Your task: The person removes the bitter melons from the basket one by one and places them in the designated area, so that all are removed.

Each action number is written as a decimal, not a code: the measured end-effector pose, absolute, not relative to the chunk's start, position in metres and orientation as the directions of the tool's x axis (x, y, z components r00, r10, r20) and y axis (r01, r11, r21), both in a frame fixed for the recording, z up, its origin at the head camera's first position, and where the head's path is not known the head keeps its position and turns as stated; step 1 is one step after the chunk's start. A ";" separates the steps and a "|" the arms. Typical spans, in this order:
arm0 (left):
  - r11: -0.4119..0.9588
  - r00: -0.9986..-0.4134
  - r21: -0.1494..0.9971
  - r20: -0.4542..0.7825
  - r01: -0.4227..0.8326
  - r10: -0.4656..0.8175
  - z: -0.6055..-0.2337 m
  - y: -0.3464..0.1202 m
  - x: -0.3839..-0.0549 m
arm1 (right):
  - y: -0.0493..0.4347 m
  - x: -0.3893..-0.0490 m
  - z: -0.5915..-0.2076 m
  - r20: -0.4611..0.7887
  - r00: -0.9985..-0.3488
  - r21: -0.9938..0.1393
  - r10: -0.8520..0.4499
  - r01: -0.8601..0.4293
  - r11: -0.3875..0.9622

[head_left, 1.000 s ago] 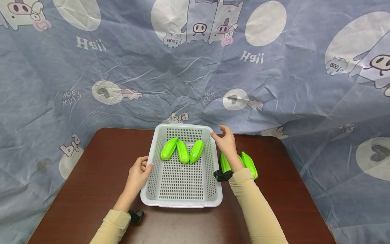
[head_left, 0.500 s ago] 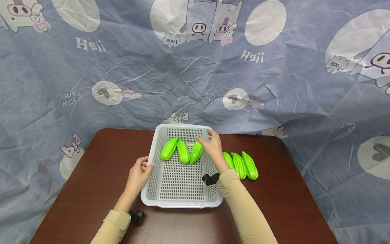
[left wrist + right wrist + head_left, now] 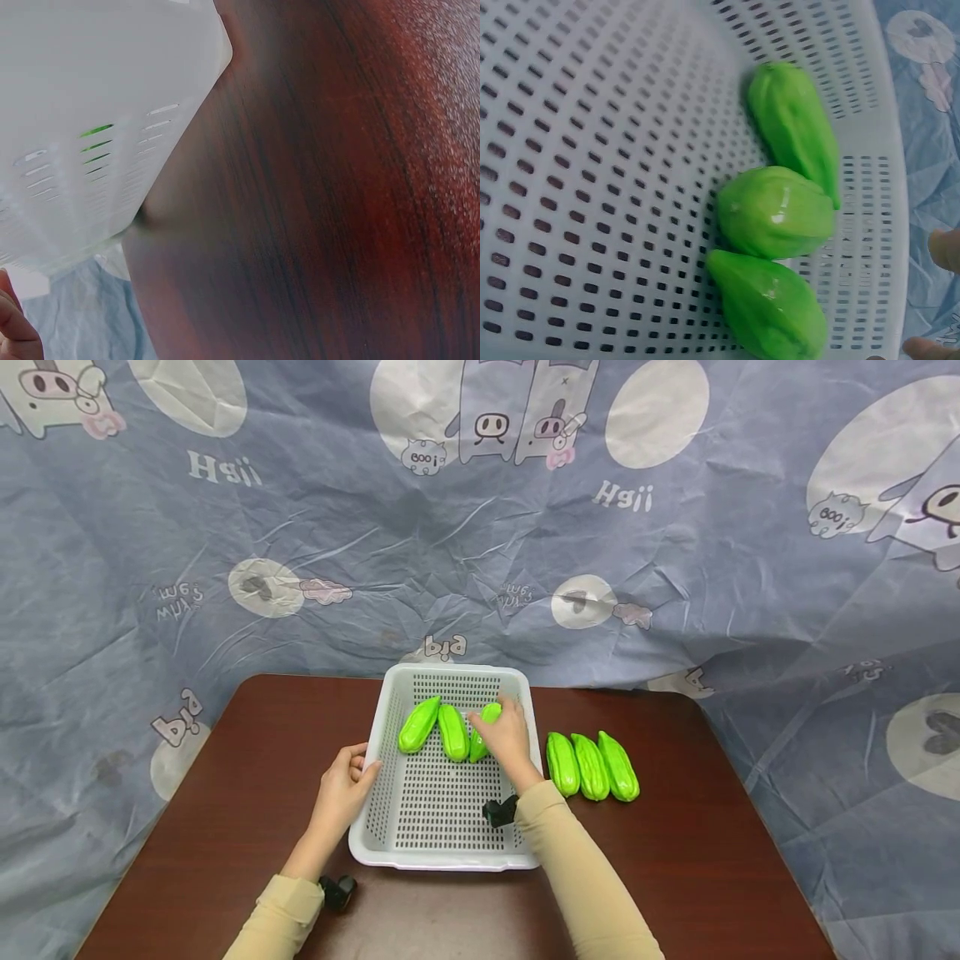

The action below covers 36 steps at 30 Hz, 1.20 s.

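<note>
**Right hand (image 3: 507, 739) over basket (image 3: 442, 860), left hand (image 3: 342, 789) at its rim**

Clock face centred on basket, head view. At 9 o'clock: left grip closed on basket rim, thumb over the edge, other fingers curled outside. Inside, toward the far end, in a close row: first vegetable (image 3: 418, 725) at 11, second vegetable (image 3: 453, 732) at 12, third vegetable (image 3: 480, 747) at 1; all green, ridged. Right grip above the third, thumb and fingers well parted, nothing held; contact with it, cannot tell. Outside at 3 o'clock, just beside the basket: three more green vegetables (image 3: 591, 767), side by side on dark brown bench (image 3: 712, 827). Black wrist camera (image 3: 500, 811) at right cuff, matching one at left. Beyond, at 12: blue-grey cloth (image 3: 442, 560), wrinkled, printed with cartoon pigs.
</note>
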<state>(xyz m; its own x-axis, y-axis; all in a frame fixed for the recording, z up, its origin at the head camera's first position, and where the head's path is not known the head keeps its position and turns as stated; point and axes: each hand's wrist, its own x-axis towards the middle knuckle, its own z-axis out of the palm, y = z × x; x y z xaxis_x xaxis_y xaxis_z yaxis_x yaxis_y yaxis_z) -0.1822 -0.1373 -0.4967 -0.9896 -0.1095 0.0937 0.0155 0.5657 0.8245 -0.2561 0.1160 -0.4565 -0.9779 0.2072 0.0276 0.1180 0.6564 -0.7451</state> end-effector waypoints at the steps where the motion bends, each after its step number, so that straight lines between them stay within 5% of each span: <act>1: 0.566 -0.989 0.824 0.098 0.019 -0.110 -0.497 -0.137 -0.183 | 0.115 -0.256 -0.458 0.032 -0.977 -0.735 0.212 0.121 0.667; 14: 0.549 -0.979 0.832 0.171 0.081 -0.114 -0.497 -0.135 -0.185 | 0.107 -0.258 -0.471 -0.050 -0.954 -0.664 0.296 0.253 0.704; 36: 0.546 -0.990 0.838 0.091 0.017 -0.107 -0.497 -0.138 -0.181 | 0.098 -0.260 -0.491 -0.097 -0.953 -0.597 0.287 0.286 0.749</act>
<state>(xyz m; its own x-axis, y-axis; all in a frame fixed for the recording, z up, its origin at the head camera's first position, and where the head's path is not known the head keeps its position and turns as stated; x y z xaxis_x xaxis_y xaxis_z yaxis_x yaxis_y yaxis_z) -0.1812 -0.1384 -0.4975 -0.9901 -0.1075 0.0906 0.0173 0.5460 0.8376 -0.2599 0.0983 -0.4906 -0.9532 0.2865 -0.0966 0.2858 0.7494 -0.5972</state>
